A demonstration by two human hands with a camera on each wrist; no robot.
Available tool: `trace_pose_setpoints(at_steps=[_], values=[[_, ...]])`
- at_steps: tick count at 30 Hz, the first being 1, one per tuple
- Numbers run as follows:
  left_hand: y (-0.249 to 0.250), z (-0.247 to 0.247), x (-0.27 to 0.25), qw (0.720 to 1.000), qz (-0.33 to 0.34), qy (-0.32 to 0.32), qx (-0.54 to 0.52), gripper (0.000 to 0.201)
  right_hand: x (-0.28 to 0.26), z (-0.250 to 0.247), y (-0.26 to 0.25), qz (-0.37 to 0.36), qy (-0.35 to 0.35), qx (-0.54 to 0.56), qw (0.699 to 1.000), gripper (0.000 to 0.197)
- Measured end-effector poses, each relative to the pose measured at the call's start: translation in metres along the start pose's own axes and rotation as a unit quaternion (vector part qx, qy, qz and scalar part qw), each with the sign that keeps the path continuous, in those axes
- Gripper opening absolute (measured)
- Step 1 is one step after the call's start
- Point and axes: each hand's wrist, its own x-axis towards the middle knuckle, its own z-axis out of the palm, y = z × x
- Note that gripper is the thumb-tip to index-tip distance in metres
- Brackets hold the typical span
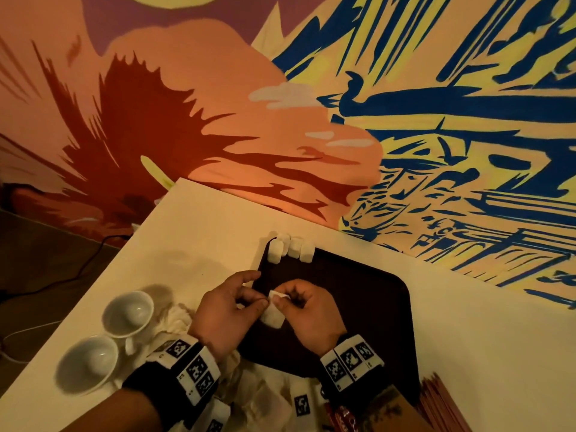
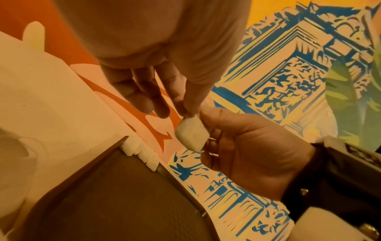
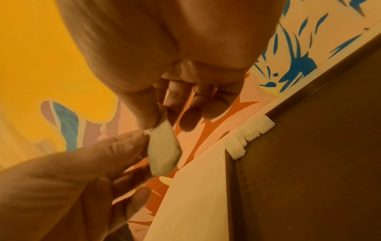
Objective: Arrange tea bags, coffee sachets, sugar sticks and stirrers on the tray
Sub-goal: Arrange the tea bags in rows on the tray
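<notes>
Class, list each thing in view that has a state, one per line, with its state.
Tea bag: held above the tray, pinched by both hands.
Left hand: pinching it.
Right hand: pinching it.
Tea bag row: propped along the tray's far rim.
Tray: mostly bare.
Cups: empty.

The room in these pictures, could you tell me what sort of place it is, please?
Probably a café or a hotel's tea corner: a bright painted mural covers the wall, two white cups lie on the table, and tea bags line a dark tray.

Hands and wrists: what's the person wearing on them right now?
Both hands, left hand and right hand, are bare. Each wrist carries a black band with a white block of square black-and-white markers. No sleeves visible.
</notes>
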Motion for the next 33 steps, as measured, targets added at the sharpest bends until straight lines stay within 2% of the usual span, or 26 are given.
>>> trace_pose_setpoints(at_steps=[2,4,7,9,12,15,21,33], values=[[-0.005,0.001,0.008,1.000,-0.023,0.005,0.015,0.031,0.015,-0.008,0.011,0.020,0.021,-0.032,0.999,0.012],[-0.012,0.003,0.016,0.998,-0.045,0.013,0.033,0.022,0.032,-0.017,0.024,0.050,0.014,-0.075,0.996,0.011],[-0.027,0.007,0.027,0.993,-0.088,0.010,0.076,0.025,0.060,-0.026,0.045,0.106,-0.067,-0.157,0.980,0.006],[-0.037,0.009,0.035,0.985,-0.127,-0.010,0.114,0.017,0.079,-0.029,0.053,0.128,-0.132,-0.200,0.963,0.009],[-0.051,0.013,0.046,0.967,-0.168,-0.074,0.177,0.033,0.107,-0.029,0.063,0.138,-0.151,-0.230,0.951,0.011],[-0.056,0.015,0.056,0.953,-0.176,-0.106,0.220,0.039,0.135,-0.027,0.075,0.152,-0.128,-0.247,0.949,0.011],[-0.061,0.017,0.063,0.932,-0.182,-0.142,0.279,0.033,0.182,-0.024,0.090,0.136,-0.092,-0.305,0.938,0.015],[-0.070,0.015,0.064,0.932,-0.143,-0.122,0.309,0.035,0.224,-0.020,0.096,0.141,-0.098,-0.377,0.910,0.017]])
